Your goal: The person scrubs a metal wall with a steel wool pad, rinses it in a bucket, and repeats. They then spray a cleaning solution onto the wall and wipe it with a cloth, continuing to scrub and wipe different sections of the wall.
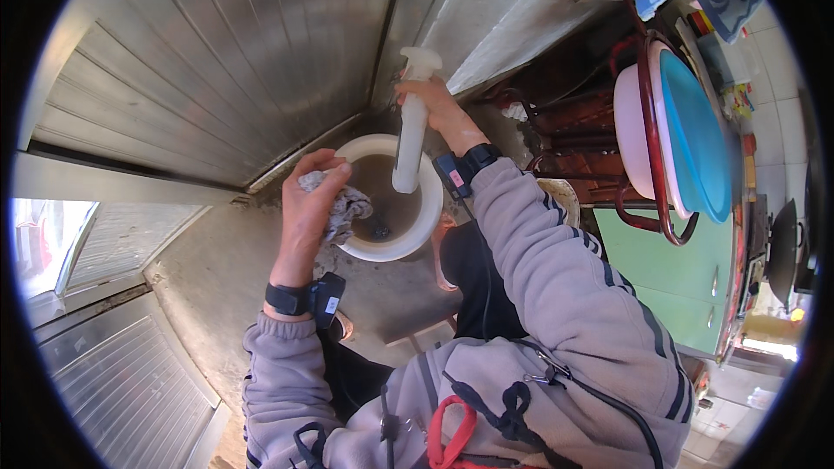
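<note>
My right hand (438,99) grips a white spray bottle (410,143) around its neck. The bottle's head points up toward the metal panels, and its base hangs over a white basin (427,225). In my left hand (311,208) is a crumpled grey cloth (348,212), held at the basin's left rim. Murky brown water (371,176) fills part of the basin, with a small dark thing (380,231) in it that I cannot make out. Both wrists carry black strapped devices.
Ribbed metal door panels (260,45) rise close ahead and to the left. On the right, a dark red metal rack (651,143) holds a pink basin (629,137) and a blue basin (697,137). Beyond it stands a green cabinet (658,280). Concrete floor (221,267) surrounds the white basin.
</note>
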`<state>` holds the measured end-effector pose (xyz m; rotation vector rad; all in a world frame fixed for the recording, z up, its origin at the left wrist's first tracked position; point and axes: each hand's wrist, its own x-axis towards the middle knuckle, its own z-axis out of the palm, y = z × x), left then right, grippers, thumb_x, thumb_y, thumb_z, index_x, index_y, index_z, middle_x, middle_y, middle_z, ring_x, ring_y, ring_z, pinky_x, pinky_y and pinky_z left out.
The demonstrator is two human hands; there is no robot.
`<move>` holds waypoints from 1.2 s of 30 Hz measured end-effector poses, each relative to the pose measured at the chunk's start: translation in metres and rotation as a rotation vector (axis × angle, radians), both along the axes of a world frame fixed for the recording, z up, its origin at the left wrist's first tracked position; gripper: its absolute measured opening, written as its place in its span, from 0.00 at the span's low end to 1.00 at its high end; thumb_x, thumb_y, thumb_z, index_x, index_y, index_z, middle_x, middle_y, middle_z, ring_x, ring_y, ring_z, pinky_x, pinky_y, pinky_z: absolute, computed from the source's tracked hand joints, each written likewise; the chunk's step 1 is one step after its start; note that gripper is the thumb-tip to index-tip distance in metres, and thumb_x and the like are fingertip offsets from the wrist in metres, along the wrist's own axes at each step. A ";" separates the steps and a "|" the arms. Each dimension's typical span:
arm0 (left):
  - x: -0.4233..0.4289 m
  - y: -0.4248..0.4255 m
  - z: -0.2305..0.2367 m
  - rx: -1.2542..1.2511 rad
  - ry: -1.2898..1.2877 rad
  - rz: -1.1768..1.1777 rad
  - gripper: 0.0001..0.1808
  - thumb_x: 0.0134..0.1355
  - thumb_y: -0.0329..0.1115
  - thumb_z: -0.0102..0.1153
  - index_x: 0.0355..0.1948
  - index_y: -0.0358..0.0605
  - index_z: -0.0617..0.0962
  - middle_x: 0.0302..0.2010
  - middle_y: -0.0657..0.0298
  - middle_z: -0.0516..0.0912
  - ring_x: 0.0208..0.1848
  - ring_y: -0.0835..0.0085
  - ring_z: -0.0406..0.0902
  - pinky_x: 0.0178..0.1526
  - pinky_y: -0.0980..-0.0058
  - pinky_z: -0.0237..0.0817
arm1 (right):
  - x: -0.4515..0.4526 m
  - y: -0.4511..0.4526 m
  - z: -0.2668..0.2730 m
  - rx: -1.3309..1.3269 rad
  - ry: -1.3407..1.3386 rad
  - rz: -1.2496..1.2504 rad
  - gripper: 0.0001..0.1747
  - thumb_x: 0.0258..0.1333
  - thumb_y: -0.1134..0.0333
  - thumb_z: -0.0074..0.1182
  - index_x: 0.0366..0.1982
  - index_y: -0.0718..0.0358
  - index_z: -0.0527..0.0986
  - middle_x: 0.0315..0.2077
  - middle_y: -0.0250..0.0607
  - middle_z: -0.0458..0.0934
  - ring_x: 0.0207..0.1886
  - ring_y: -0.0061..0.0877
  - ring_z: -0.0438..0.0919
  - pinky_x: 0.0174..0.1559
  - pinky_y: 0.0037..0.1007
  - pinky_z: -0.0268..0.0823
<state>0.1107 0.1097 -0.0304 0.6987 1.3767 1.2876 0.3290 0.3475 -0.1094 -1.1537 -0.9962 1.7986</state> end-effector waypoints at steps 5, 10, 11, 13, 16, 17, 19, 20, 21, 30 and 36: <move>-0.009 0.007 -0.007 0.005 0.025 -0.003 0.27 0.66 0.37 0.77 0.61 0.32 0.83 0.50 0.58 0.90 0.49 0.76 0.85 0.54 0.75 0.76 | -0.008 0.007 -0.008 -0.041 -0.064 -0.115 0.20 0.53 0.75 0.74 0.47 0.60 0.80 0.30 0.38 0.83 0.30 0.31 0.85 0.32 0.36 0.77; -0.014 0.012 -0.009 0.021 0.015 0.014 0.27 0.66 0.37 0.77 0.60 0.33 0.84 0.50 0.58 0.91 0.49 0.75 0.85 0.55 0.75 0.75 | -0.003 0.001 -0.007 -0.095 0.034 -0.055 0.17 0.54 0.74 0.75 0.45 0.60 0.81 0.30 0.37 0.83 0.29 0.30 0.84 0.33 0.35 0.78; -0.014 0.012 -0.009 0.002 0.013 0.000 0.27 0.66 0.38 0.76 0.60 0.33 0.84 0.50 0.58 0.91 0.50 0.75 0.85 0.55 0.75 0.75 | -0.002 0.001 -0.007 -0.176 -0.023 -0.064 0.17 0.54 0.73 0.75 0.45 0.60 0.82 0.30 0.36 0.83 0.29 0.29 0.84 0.33 0.34 0.78; -0.015 0.012 -0.009 0.009 0.005 0.009 0.27 0.66 0.38 0.76 0.60 0.33 0.84 0.50 0.58 0.91 0.51 0.75 0.85 0.56 0.75 0.75 | -0.002 0.002 -0.008 -0.086 0.010 -0.038 0.16 0.55 0.73 0.74 0.45 0.60 0.82 0.30 0.36 0.83 0.29 0.30 0.84 0.34 0.34 0.78; -0.015 0.011 -0.008 0.009 0.046 -0.006 0.27 0.66 0.39 0.76 0.60 0.33 0.84 0.50 0.58 0.91 0.51 0.75 0.85 0.56 0.74 0.75 | -0.003 0.006 -0.015 -0.049 -0.009 -0.096 0.16 0.55 0.73 0.74 0.45 0.60 0.82 0.30 0.36 0.82 0.30 0.31 0.84 0.34 0.35 0.79; -0.015 0.011 -0.008 -0.010 0.048 -0.015 0.27 0.66 0.39 0.76 0.61 0.33 0.84 0.50 0.58 0.91 0.51 0.75 0.85 0.56 0.74 0.75 | -0.003 0.007 -0.018 -0.056 -0.045 -0.148 0.16 0.55 0.73 0.74 0.45 0.60 0.82 0.30 0.37 0.82 0.30 0.31 0.84 0.34 0.36 0.79; -0.015 0.010 -0.008 -0.001 0.050 -0.005 0.27 0.66 0.39 0.76 0.61 0.33 0.83 0.50 0.58 0.91 0.51 0.75 0.85 0.56 0.74 0.75 | -0.002 0.009 -0.024 -0.128 -0.024 -0.073 0.16 0.55 0.73 0.74 0.45 0.61 0.82 0.30 0.38 0.82 0.31 0.32 0.84 0.34 0.37 0.79; -0.015 0.010 -0.009 -0.012 0.054 -0.008 0.27 0.66 0.39 0.76 0.61 0.33 0.83 0.50 0.58 0.91 0.51 0.75 0.85 0.56 0.74 0.75 | -0.001 0.010 -0.027 -0.211 -0.097 -0.091 0.15 0.56 0.73 0.73 0.45 0.62 0.83 0.31 0.38 0.82 0.31 0.32 0.85 0.35 0.37 0.79; -0.015 0.010 -0.009 -0.011 0.055 -0.008 0.28 0.66 0.39 0.76 0.61 0.32 0.83 0.50 0.58 0.91 0.51 0.75 0.85 0.56 0.74 0.75 | 0.001 0.010 -0.030 -0.201 -0.035 -0.084 0.15 0.56 0.73 0.74 0.45 0.62 0.82 0.31 0.39 0.82 0.31 0.33 0.85 0.35 0.38 0.79; -0.014 0.008 -0.006 -0.011 0.026 -0.008 0.28 0.67 0.39 0.76 0.61 0.32 0.83 0.50 0.58 0.90 0.50 0.75 0.85 0.55 0.75 0.75 | 0.004 0.010 -0.035 -0.229 -0.022 -0.133 0.15 0.56 0.72 0.75 0.44 0.65 0.82 0.31 0.41 0.82 0.32 0.34 0.84 0.36 0.38 0.80; -0.014 0.008 -0.006 -0.013 0.016 -0.002 0.28 0.67 0.39 0.77 0.61 0.32 0.83 0.50 0.59 0.90 0.50 0.75 0.85 0.55 0.75 0.75 | 0.007 0.012 -0.044 -0.266 -0.054 -0.119 0.15 0.56 0.73 0.74 0.44 0.64 0.82 0.34 0.41 0.83 0.35 0.34 0.85 0.38 0.38 0.81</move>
